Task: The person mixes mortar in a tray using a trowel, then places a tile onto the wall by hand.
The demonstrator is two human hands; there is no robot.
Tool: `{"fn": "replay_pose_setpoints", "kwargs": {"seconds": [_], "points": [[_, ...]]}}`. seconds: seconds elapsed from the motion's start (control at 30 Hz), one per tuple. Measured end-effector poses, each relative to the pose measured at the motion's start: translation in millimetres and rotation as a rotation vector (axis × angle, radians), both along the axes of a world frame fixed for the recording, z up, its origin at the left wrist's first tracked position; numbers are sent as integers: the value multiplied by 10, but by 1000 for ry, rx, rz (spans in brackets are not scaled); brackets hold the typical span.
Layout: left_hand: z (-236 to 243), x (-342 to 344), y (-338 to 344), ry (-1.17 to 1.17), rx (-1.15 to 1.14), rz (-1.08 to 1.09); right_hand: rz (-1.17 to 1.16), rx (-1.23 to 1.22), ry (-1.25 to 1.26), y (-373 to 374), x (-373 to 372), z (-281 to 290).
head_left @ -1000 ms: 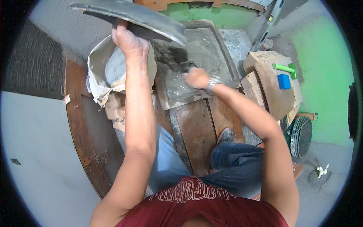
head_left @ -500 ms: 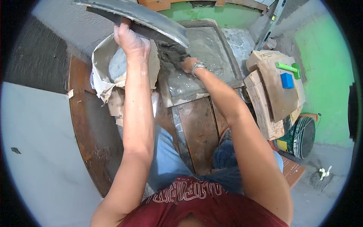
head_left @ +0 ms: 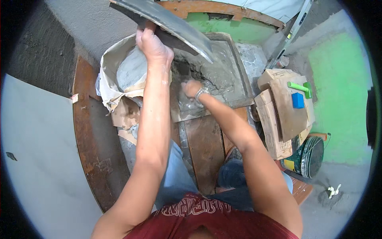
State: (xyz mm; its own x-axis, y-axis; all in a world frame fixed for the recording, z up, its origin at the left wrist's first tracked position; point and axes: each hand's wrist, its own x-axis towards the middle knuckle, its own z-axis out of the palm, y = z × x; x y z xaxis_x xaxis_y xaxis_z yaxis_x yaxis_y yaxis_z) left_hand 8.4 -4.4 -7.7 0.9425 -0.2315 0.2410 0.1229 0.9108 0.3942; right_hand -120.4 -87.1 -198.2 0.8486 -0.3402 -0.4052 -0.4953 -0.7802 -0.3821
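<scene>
left hand (head_left: 154, 44) gripping grey panel (head_left: 172, 24), right hand (head_left: 191, 88) over wet cement (head_left: 223, 76), grip unclear

Open ahead-right, hemmed in on the left

Forward and right of the right hand (head_left: 192, 88), wet mortar (head_left: 226, 68) leaves an open stretch as far as the raised rim of the tray (head_left: 242, 102). Right, past that rim, cardboard boxes (head_left: 270, 123) stand in the way. Left of this hand, the left forearm (head_left: 154, 109) bars a sideways path; a paper bag (head_left: 108, 75) crowds that arm's outer side. The dark slab (head_left: 171, 22), on the left hand (head_left: 154, 46), overhangs ahead. Behind the right hand, a gap between both forearms opens over brown planks (head_left: 203, 147).
</scene>
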Motion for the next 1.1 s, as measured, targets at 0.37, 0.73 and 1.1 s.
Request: {"fn": "replay_pose_setpoints", "kwargs": {"seconds": [0.37, 0.73, 1.1], "points": [[0, 106, 220, -58, 23, 28, -28, -213, 130, -649, -333, 282], [-25, 28, 125, 14, 50, -19, 469, -190, 219, -606, -1249, 786], [-75, -26, 74, -66, 161, 36, 390, -320, 260, -766, -1196, 529]]}}
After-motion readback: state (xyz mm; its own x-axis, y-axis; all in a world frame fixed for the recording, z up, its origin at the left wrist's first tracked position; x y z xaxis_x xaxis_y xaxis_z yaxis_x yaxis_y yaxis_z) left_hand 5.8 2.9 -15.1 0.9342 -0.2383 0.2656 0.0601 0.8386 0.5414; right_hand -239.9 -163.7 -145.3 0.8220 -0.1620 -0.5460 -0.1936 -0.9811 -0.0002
